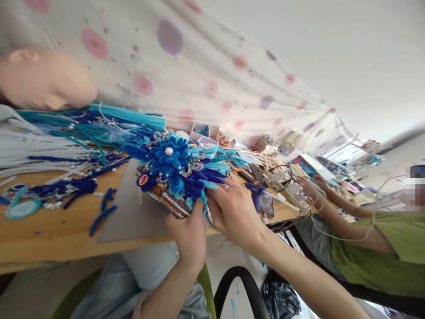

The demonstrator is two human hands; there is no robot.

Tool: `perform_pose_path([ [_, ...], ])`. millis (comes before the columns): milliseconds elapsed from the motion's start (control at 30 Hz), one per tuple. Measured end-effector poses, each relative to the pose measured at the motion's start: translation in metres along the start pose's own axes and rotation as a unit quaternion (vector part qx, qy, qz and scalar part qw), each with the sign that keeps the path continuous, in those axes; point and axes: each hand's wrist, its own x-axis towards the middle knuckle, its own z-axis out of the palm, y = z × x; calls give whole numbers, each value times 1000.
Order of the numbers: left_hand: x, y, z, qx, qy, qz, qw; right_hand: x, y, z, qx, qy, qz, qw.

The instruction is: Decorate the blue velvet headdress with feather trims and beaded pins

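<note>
A blue flower headdress (169, 166) stands on a grey board (122, 221) at the table's front edge. It has fuzzy petals, a pearl centre, silver beaded trim, a red oval stone and a pearl-and-gold band. My left hand (189, 232) grips the lower right of the band, thumb up against the edge. From the right, my right hand (234, 212), with a ring on one finger, has its fingers closed at the light blue pointed petals. Some fingertips of both hands are hidden behind the headdress.
A mannequin head (49, 79) and bundles of blue strands (129, 117) are at left. Blue stem pieces (104, 210) lie beside the board. At right are a glue gun (255, 192), a phone (266, 206) and a co-worker's hands (310, 188). A black chair arm (239, 274) is below.
</note>
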Motion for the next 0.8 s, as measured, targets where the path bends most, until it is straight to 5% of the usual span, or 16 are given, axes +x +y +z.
perform_pose_path([
  [267, 0, 1, 4, -22, 17, 2, 1000, 3, -10, 2, -56, -15, 29, 998],
  [600, 6, 10, 0, -37, -54, -27, 997, 31, 8, -31, -103, -257, 15, 961],
  [800, 12, 10, 0, -18, -81, -16, 996, 40, 17, -29, -61, -236, -36, 969],
])
